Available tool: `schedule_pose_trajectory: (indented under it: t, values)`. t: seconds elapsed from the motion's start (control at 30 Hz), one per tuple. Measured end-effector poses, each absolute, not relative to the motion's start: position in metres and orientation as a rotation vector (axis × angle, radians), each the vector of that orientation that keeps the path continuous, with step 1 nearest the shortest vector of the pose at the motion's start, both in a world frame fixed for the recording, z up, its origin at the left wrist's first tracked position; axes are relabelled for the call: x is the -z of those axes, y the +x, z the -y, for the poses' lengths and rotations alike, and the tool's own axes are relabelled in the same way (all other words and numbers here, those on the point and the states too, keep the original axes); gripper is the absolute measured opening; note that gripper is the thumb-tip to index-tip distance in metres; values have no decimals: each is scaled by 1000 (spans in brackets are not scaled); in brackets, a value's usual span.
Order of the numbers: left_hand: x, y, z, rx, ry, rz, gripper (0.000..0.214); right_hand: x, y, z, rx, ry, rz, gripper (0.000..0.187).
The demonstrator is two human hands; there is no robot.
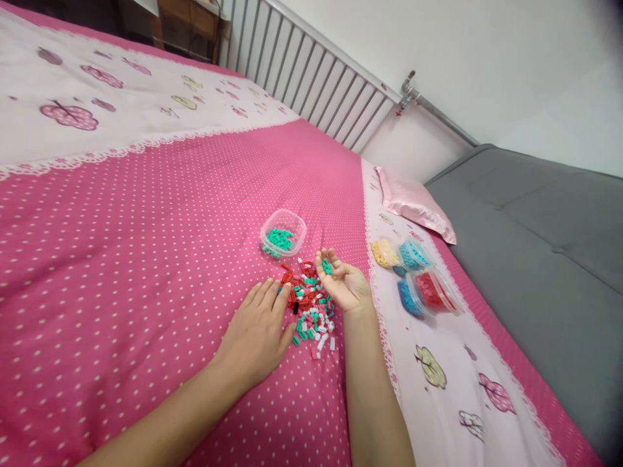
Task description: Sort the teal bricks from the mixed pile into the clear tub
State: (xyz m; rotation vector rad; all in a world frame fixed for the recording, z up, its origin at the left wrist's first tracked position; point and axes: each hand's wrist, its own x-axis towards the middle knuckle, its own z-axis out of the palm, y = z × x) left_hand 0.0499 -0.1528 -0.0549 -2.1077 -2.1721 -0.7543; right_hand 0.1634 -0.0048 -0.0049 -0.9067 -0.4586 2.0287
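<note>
A pile of small red, green and white bricks (311, 305) lies on the pink dotted bedspread (160, 246). My left hand (257, 331) rests palm down beside the pile, fingers stretched flat, fingertips touching its left edge. My right hand (343, 279) is turned palm up at the pile's right side, fingers curled around a few green bricks (328, 266). Just beyond the pile stands a clear plastic tub (283, 232) with green bricks inside.
To the right stand several clear tubs: yellow bricks (384, 253), blue bricks (413, 255), red bricks (433, 290) and another blue one (406, 298). A pink pillow (413, 204) lies behind them. A grey sofa (540, 259) borders the bed; a radiator (311, 78) stands at the back.
</note>
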Motion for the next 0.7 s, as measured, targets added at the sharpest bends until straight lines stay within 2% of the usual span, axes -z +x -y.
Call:
schedule_pose_trajectory:
  t: [0.13, 0.7]
  values:
    - [55, 50, 153, 770, -2106, 2171, 55, 4, 160, 7, -2018, -942, 466, 51]
    - [56, 50, 153, 805, -2102, 2175, 55, 8, 159, 5, -2028, -928, 429, 35]
